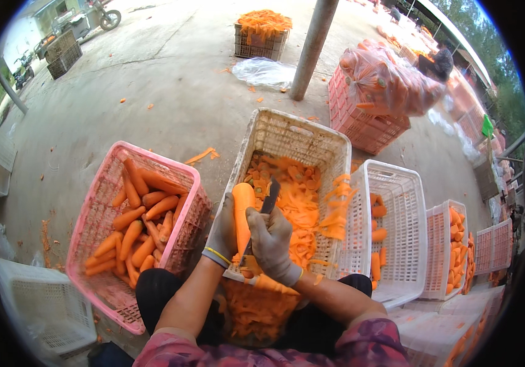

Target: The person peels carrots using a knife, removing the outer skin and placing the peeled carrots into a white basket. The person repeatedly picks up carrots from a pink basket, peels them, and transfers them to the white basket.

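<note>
My left hand (224, 234), in a grey work glove with a yellow band at the wrist, grips a large carrot (243, 208) held upright. My gloved right hand (271, 241) is closed around a dark, flat-bladed hand tool (270, 197), its upper end pointing away from me. Whether it is a peeler or a knife I cannot tell. Both hands are over the near end of a dirty white plastic crate (297, 126). Orange peelings (297, 202) and cut carrot ends lie inside it, and strips hang over its right wall.
Left stands a pink crate (120, 149) of whole carrots (134, 229). On the right, a white crate (400, 220) holds several carrot pieces (378, 235). Beyond are a metal post (313, 50), a crate heaped with peelings (262, 23) and bagged carrots (386, 78) on pink crates. Another person (439, 64) sits far right.
</note>
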Motion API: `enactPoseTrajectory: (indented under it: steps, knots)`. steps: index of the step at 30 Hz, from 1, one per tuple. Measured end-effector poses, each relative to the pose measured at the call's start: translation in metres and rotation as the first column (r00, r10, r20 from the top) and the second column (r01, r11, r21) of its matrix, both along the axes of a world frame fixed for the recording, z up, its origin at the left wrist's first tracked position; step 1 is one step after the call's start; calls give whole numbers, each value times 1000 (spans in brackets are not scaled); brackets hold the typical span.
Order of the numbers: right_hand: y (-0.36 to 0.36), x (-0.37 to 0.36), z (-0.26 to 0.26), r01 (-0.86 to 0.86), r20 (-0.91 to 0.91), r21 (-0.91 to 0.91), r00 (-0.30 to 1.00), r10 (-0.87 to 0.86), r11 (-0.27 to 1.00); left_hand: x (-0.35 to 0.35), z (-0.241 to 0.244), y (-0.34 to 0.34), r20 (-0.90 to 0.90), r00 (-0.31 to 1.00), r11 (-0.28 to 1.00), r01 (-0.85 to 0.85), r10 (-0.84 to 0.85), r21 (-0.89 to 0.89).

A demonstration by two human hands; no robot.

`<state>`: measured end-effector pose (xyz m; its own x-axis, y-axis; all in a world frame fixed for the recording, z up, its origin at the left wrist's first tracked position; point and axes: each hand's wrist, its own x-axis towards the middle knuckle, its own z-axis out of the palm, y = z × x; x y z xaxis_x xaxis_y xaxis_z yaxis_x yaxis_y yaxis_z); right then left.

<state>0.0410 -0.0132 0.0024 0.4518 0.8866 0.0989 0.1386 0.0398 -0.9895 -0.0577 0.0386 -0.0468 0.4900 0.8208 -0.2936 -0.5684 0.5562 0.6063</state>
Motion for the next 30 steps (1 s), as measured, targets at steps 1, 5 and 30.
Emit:
enactPoseTrajectory:
  steps: [1, 5, 30]
  knots:
    - [-10, -3, 5, -32, 33, 12, 999, 32, 999, 0, -1, -4, -207, 977, 965, -2, 58, 261]
    - [48, 40, -23, 70, 377, 178, 917, -133, 982, 7, 27, -31, -473, 881, 939, 178, -19, 294]
    - [-5, -2, -1, -54, 70, 105, 996, 47, 993, 5, 34, -18, -74, 997, 994, -17, 9, -103]
